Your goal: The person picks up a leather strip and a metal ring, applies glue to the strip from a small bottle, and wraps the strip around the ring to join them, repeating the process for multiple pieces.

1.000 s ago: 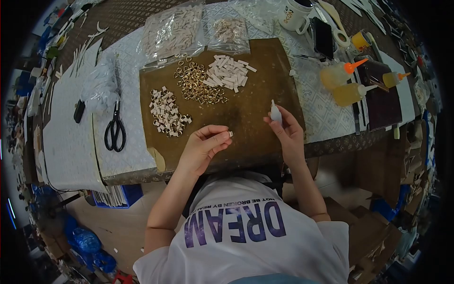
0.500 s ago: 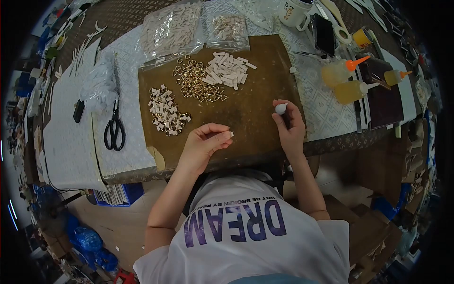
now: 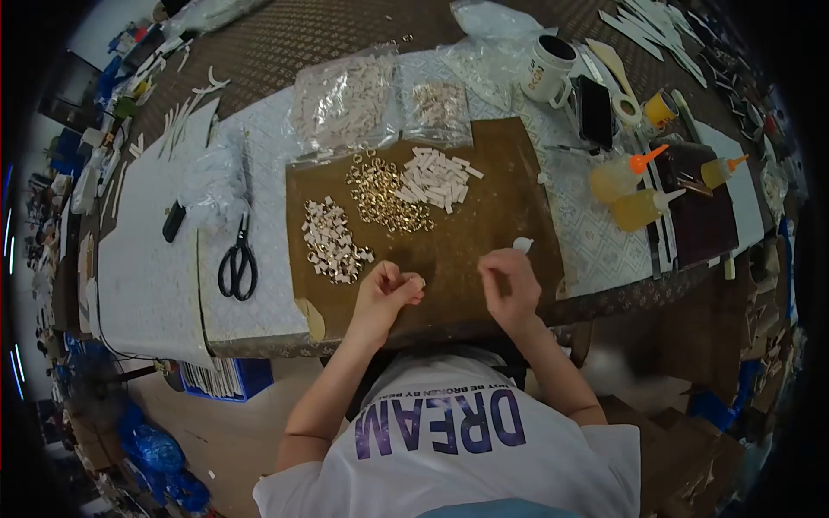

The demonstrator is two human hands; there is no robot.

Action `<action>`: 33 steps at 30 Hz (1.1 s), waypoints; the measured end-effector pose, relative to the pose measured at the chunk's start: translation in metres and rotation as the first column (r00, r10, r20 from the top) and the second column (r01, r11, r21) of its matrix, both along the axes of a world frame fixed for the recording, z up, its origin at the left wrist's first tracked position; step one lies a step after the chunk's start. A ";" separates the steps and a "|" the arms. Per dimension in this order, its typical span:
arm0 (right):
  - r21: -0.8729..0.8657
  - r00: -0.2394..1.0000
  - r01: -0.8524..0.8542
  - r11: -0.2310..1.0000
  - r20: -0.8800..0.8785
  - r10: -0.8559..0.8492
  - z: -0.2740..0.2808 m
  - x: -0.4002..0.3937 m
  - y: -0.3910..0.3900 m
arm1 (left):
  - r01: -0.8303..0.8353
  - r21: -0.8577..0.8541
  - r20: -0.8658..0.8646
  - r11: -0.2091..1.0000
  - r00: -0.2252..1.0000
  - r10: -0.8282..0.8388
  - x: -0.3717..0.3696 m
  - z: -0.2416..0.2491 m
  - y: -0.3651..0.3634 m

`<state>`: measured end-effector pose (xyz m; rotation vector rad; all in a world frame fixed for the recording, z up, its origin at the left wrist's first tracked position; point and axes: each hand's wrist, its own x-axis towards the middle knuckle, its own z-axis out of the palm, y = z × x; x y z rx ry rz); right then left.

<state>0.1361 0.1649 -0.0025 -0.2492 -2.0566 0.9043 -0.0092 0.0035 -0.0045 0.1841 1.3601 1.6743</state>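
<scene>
My left hand (image 3: 386,300) is above the front of the brown mat (image 3: 449,306), thumb and fingers pinched together. A small white folded piece, barely visible, is at its fingertips. To the right, my right hand (image 3: 511,289) has its fingers curled toward the thumb; whatever they hold, if anything, is hidden. Just beyond it a small white rounded bottle (image 3: 523,244) lies on the mat. Left of centre is a pile of small white folded pieces with gold rings (image 3: 332,242). Behind lie loose gold rings (image 3: 389,194) and a heap of white strips (image 3: 439,179).
Black scissors (image 3: 237,263) lie to the left on the patterned cloth. Plastic bags of small pieces (image 3: 345,99) sit behind the mat. At the right are glue bottles (image 3: 635,210), a phone (image 3: 594,112), a mug (image 3: 548,73) and a tape roll (image 3: 626,109).
My right hand has let go of the small white bottle, which now lies on the mat, and has moved inward. My left hand stays pinched. The view has tilted, shifting the table lower.
</scene>
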 end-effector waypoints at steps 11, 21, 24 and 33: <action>0.190 0.867 0.199 0.961 0.424 -0.263 -0.016 -0.108 0.024 | 0.003 0.057 -0.042 0.998 0.999 -0.001 -0.003 -0.013 -0.010; 0.119 0.912 0.248 0.962 0.308 -0.273 -0.014 -0.106 0.022 | 0.051 0.121 -0.013 0.991 0.999 -0.050 -0.007 -0.017 -0.014; -0.120 0.973 0.175 0.977 0.174 -0.153 -0.004 -0.094 0.008 | 0.040 0.136 -0.004 0.990 0.999 -0.040 -0.007 -0.020 -0.014; -0.612 0.980 -0.032 0.790 0.137 0.147 -0.022 -0.036 -0.045 | 0.014 0.100 -0.029 0.995 1.000 -0.011 -0.003 -0.015 -0.011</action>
